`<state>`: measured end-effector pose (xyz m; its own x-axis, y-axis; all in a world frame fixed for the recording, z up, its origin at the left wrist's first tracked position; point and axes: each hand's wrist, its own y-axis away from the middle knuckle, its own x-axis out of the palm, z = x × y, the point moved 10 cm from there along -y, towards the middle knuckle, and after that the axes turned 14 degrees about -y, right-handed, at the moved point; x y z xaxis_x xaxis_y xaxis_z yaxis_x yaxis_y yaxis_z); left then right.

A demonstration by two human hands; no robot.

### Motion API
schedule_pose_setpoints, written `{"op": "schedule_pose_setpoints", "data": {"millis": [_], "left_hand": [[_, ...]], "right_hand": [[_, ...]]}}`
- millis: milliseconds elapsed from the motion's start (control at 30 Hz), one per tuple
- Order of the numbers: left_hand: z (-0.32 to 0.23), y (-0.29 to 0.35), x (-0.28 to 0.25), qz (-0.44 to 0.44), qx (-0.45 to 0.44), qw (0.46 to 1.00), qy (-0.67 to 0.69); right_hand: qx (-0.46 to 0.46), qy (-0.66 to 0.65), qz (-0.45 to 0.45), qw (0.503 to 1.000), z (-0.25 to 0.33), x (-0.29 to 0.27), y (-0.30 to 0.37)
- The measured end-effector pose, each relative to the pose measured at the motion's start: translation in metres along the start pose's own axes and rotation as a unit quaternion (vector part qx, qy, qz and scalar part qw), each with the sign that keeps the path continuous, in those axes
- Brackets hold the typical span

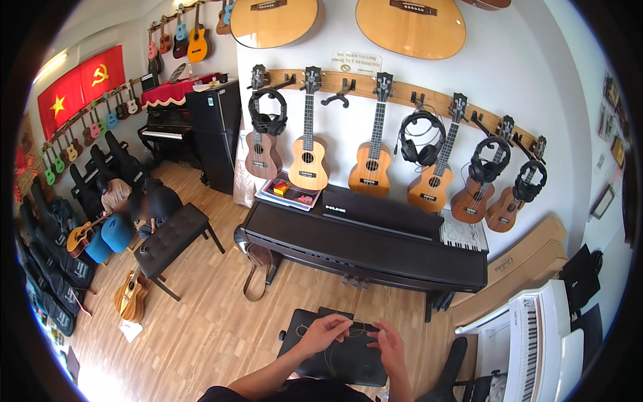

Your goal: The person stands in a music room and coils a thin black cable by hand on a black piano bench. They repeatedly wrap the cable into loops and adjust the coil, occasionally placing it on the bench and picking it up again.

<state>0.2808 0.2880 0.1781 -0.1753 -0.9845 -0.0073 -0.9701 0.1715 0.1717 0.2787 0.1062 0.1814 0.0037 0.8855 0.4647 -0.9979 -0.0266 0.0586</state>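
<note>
A thin gold-coloured wire, like a guitar string (330, 362), hangs in loose loops between my hands. My left hand (325, 334) is closed in a pinch on it, with one small loop sticking out to the left of the wrist. To the right, my right hand (388, 345) has its fingers apart and bent near the wire's other side. Whether those fingertips touch the wire is too small to tell. Below both hands is a black padded stool (358, 365), partly covered by my forearms.
Ahead, a dark digital piano (362, 244) stands against the wall beneath hanging ukuleles (372, 164) and headphones (422, 139). At the left are a long black bench (175, 238), a guitar on the floor (130, 298) and a seated person (157, 204). A white piano (526, 338) stands at the right.
</note>
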Motion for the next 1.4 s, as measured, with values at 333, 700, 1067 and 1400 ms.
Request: {"op": "schedule_pose_setpoints", "data": {"millis": [333,700,1067,1400], "left_hand": [[-0.012,-0.004,0.013,0.026,0.021,0.998,-0.049],[-0.083,-0.019,0.005,-0.031,0.123,0.988,-0.086],[-0.112,-0.013,0.031,0.028,0.180,0.983,-0.015],[-0.114,-0.015,0.021,0.003,0.180,0.983,0.026]], "right_hand": [[-0.016,0.024,0.019,0.999,0.011,0.015,-0.008],[-0.039,-0.045,0.049,0.997,0.046,0.040,-0.027],[-0.086,-0.181,-0.004,0.980,0.075,0.047,-0.032],[-0.067,-0.235,-0.044,0.969,0.077,0.047,-0.033]]}}
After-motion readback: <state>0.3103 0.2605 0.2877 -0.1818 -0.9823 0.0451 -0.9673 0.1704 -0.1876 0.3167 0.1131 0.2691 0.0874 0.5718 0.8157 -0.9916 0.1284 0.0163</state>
